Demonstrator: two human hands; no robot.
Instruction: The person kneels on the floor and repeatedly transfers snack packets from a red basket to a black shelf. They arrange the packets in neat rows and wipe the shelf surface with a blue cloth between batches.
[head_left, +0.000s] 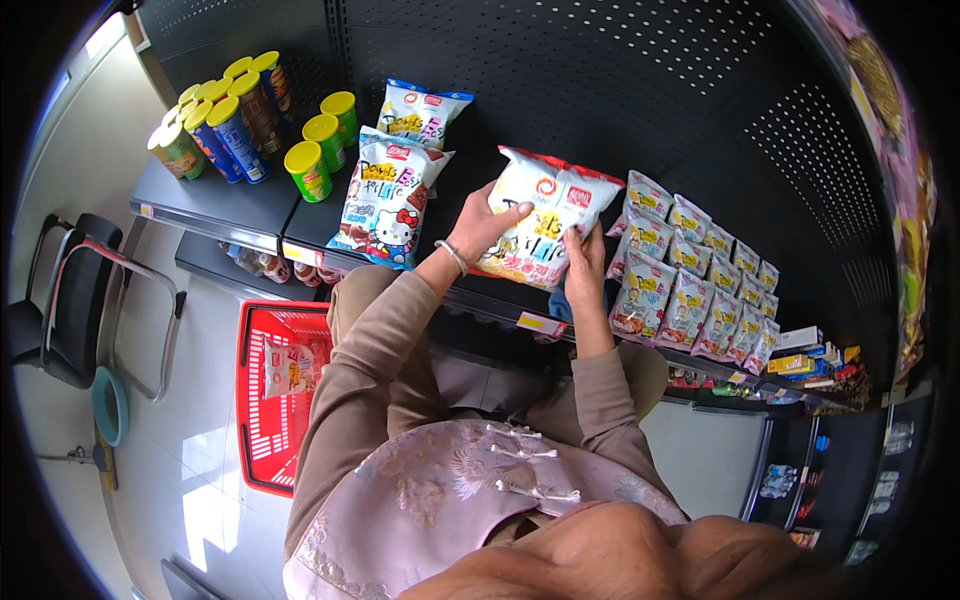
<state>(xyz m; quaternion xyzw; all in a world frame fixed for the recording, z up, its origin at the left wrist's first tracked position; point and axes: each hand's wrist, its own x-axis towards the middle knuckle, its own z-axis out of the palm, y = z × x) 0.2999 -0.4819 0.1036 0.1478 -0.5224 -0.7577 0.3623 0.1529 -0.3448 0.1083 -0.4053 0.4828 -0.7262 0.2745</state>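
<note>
Between my two hands I hold a puffy snack bag (551, 214) with a red top edge, above the black metal shelf (304, 225). My left hand (484, 227), with a bracelet at its wrist, grips the bag's left side, thumb across the front. On the right side my right hand (585, 255) grips the lower edge with its thumb in front. Left of the held bag stands a snack bag (386, 199) with a light blue edge and a cartoon cat. Behind that one leans another bag (424, 112) with a blue top. The far side of the held bag is hidden.
Green snack canisters (307, 171) and taller blue canisters (236, 139) stand at the left. Rows of small snack bags (679, 281) fill the shelf's right. A red shopping basket (259, 465) with a pink bag (289, 367) sits on the floor, near a black chair (97, 240).
</note>
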